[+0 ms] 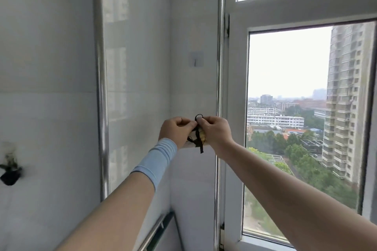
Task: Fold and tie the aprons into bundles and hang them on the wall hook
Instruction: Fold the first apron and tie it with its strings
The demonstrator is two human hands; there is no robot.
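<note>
Both my hands are raised in front of the white tiled wall, holding a small folded apron bundle tied with black strings. My left hand, with a light blue wristband, grips the bundle from the left. My right hand pinches a black string loop that sticks up above the bundle. A loose string end hangs below. The wall hook, a small clear adhesive square with a metal prong, is on the wall well above my hands and carries nothing.
A vertical metal pipe runs down the wall at left. A window frame stands right of my hands. A dark object hangs on the far left wall. A metal rail sits low in the corner.
</note>
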